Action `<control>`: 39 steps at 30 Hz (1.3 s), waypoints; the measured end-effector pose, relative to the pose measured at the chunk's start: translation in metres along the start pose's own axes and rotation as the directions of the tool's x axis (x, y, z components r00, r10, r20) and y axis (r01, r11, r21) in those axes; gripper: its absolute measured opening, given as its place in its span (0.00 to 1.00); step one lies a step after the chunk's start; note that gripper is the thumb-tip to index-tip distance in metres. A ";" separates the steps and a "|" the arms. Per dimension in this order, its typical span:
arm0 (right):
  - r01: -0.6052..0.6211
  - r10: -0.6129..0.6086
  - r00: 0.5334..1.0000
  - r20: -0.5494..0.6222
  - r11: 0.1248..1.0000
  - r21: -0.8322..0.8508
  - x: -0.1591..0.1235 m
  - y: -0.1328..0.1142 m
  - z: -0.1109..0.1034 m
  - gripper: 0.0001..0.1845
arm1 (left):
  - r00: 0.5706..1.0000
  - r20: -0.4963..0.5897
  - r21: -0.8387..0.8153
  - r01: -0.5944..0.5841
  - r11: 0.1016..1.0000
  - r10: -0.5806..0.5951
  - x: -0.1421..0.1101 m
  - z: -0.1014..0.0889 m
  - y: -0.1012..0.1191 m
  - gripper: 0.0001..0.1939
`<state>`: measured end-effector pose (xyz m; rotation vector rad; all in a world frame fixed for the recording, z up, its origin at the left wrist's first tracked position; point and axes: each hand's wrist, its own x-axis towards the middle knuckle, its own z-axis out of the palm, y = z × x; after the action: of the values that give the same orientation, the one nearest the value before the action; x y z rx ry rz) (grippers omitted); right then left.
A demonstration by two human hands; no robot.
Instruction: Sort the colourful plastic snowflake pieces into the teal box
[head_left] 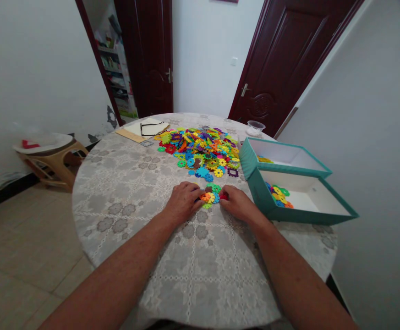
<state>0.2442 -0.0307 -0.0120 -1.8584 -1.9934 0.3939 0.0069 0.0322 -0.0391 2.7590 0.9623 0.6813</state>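
Note:
A small cluster of flat notched plastic discs lies on the tablecloth between my hands, with an orange disc [206, 197], a blue disc [216, 198] and green discs [214, 188] among them. My left hand [184, 200] rests at the cluster's left side, thumb and fingers apart, fingertips touching the discs' edge. On the right, my right hand [237, 201] pinches a red disc [224, 196] between thumb and fingers. Beyond the cluster spreads a large heap of mixed colourful notched pieces [203, 149].
A teal two-part box [303, 220] stands open at the right, several discs [279, 196] in its near half. Glasses [151, 129] lie on paper at the back left. A clear plastic tub [256, 126] sits at the back right. A wooden stool [53, 160] stands left of the round table [117, 238].

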 end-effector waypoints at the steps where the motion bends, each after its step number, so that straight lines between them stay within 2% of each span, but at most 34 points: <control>1: 0.002 -0.002 1.000 0.001 1.000 0.018 0.000 -0.002 0.000 0.08 | 1.000 -0.003 -0.003 -0.001 1.000 0.001 0.000 0.000 0.000 0.14; 4: 0.023 -0.024 1.000 0.009 0.998 0.055 -0.003 -0.010 0.001 0.09 | 1.000 0.001 -0.021 -0.004 1.000 0.004 0.000 0.000 0.000 0.14; 11: 0.068 -0.071 0.997 0.032 0.994 0.087 -0.006 -0.021 0.002 0.06 | 1.000 0.020 -0.038 0.006 0.999 -0.006 0.001 -0.003 0.002 0.14; 15: 0.076 -0.078 0.997 0.012 0.993 0.092 -0.007 -0.023 0.002 0.09 | 0.999 0.036 -0.032 0.019 0.999 -0.018 0.001 -0.003 0.002 0.14; 18: 0.062 -0.067 0.996 0.058 0.993 0.097 -0.007 -0.024 0.001 0.12 | 0.998 0.052 -0.029 0.030 0.999 -0.029 0.001 -0.004 0.002 0.15; 21: 0.069 -0.080 0.992 0.093 0.991 0.112 -0.007 -0.023 0.001 0.10 | 0.998 0.054 -0.041 0.023 0.999 -0.020 0.002 -0.005 0.001 0.15; 24: 0.054 -0.064 0.995 0.076 0.990 0.127 -0.007 -0.019 0.001 0.06 | 0.998 0.049 -0.045 0.029 0.999 -0.027 0.002 -0.004 0.001 0.14; 27: 0.044 -0.053 0.997 0.051 0.987 0.156 -0.007 -0.018 -0.001 0.06 | 0.998 0.042 -0.040 0.047 0.998 -0.046 0.002 -0.004 0.002 0.13; 32: 0.205 -0.209 0.978 -0.002 0.960 0.192 -0.010 -0.031 0.002 0.17 | 0.998 0.017 -0.042 0.055 0.998 -0.055 0.002 -0.005 0.002 0.14; 35: 0.276 -0.274 0.961 -0.037 0.948 0.155 -0.010 -0.039 0.007 0.11 | 0.999 0.014 -0.078 0.032 0.996 -0.031 0.003 -0.005 0.001 0.14; 39: 0.260 -0.250 0.964 -0.090 0.956 0.137 -0.009 -0.041 0.008 0.07 | 1.000 -0.007 -0.140 -0.016 0.990 0.015 0.004 -0.006 -0.001 0.17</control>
<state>0.2050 -0.0423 -0.0013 -1.4824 -2.0621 0.3818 0.0065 0.0348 -0.0326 2.6456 0.8603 0.7311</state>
